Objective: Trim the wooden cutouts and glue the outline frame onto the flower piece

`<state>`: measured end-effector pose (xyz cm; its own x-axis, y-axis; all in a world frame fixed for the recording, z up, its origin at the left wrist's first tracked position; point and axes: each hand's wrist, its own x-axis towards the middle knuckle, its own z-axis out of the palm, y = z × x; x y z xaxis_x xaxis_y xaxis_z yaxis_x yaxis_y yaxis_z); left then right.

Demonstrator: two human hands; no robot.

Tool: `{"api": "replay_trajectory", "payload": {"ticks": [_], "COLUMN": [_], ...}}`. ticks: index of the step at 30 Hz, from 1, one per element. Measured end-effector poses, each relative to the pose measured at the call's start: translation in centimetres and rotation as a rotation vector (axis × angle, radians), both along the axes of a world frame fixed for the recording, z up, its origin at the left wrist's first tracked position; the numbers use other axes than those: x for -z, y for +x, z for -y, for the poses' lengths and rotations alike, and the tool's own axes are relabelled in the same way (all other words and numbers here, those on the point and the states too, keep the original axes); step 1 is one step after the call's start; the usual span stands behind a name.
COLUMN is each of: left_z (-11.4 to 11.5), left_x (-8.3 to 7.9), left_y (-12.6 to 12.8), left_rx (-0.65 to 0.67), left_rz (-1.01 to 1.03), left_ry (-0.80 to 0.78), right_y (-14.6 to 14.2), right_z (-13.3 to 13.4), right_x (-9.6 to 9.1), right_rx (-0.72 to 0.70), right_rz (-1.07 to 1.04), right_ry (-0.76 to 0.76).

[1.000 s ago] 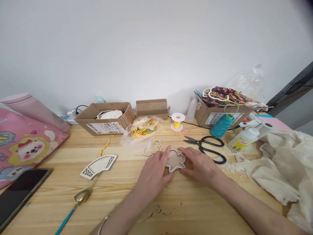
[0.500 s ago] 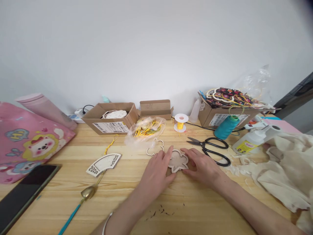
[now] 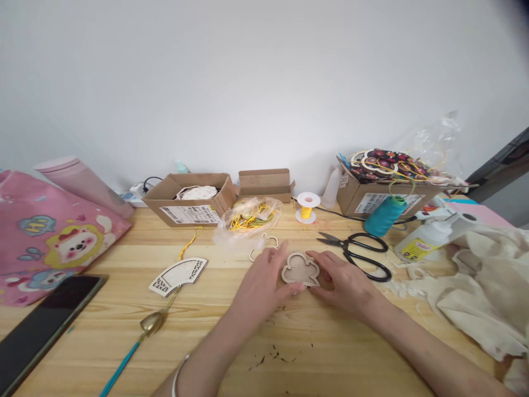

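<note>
A small cloud-shaped wooden frame with a cloth-like beige centre lies between my hands, low over the table. My right hand grips its right edge between thumb and fingers. At its left, my left hand has its fingers apart and slightly blurred, the thumb close to the frame's lower edge; whether it touches cannot be told. Behind the left fingers is a thin curved wooden outline, partly hidden. Black-handled scissors lie just beyond my right hand.
On the left are a fan-shaped wooden ornament, a gold-and-teal spoon and a phone. Behind stand a cardboard box, a bag of yellow cords and a yellow spool. A glue bottle and cream cloth are right.
The wooden frame now sits turned, its rounded lobes facing up and left. My left fingers have loosened from its left side; my right hand has stayed at its right edge.
</note>
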<state>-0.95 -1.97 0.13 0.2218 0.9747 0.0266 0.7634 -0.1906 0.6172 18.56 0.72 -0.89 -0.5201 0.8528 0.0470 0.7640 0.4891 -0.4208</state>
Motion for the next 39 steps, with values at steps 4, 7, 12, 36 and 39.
{"api": "replay_trajectory", "payload": {"ticks": [4, 7, 12, 36, 39], "left_z": [-1.0, -1.3, -1.3, -1.4, -1.2], "left_x": [-0.2, -0.7, -1.1, -0.4, -0.9], "left_y": [-1.4, -2.0, -1.6, -0.9, -1.0], "left_rx": [-0.222, -0.342, -0.237, -0.116, -0.098], "left_rz": [0.141, 0.216, 0.241, 0.434, 0.471], "left_ry": [0.168, 0.312, 0.3, 0.142, 0.151], "right_y": [0.1, 0.5, 1.2, -0.5, 0.2], "right_z": [0.0, -0.3, -1.4, -7.3, -4.9], "right_x": [0.0, -0.2, -0.4, -2.8, -3.6], "right_rx": [-0.01, 0.01, 0.088, 0.42, 0.441], "right_rz": [-0.066, -0.199, -0.389, -0.646, -0.658], "right_ry": [0.058, 0.162, 0.377, 0.21, 0.285]}}
